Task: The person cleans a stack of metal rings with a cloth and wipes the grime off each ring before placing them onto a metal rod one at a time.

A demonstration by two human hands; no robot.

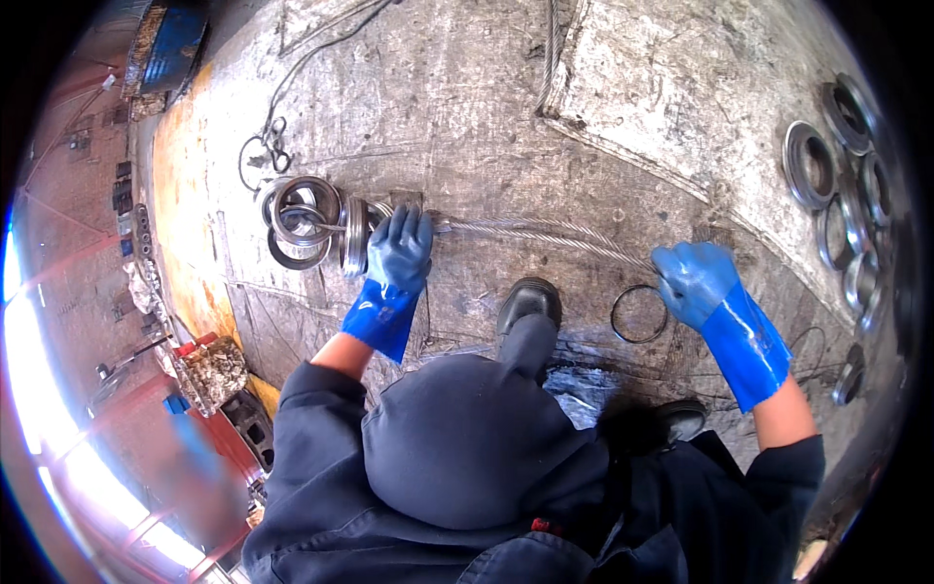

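Observation:
A steel wire rope sling (545, 232) stretches in two strands between my hands, above the worn floor. My right hand (696, 280), in a blue rubber glove, is closed round the sling's right end. My left hand (401, 251), gloved alike, wraps over the rope near its left end, its thumb hidden. Against that hand stands a thick steel ring (354, 238) on edge. Further left, more shiny steel rings (309, 202) lie in an overlapping cluster, with the rope seeming to run through them. A thin dark ring (615, 321) lies on the floor near my right hand.
Several steel rings (809, 165) lie at the far right. A thin cable with a hook (280, 156) lies beyond the left cluster; another rope (551, 58) lies at the top. My shoe (530, 300) is close below the sling. Grimy metal parts (212, 375) stand at the left edge.

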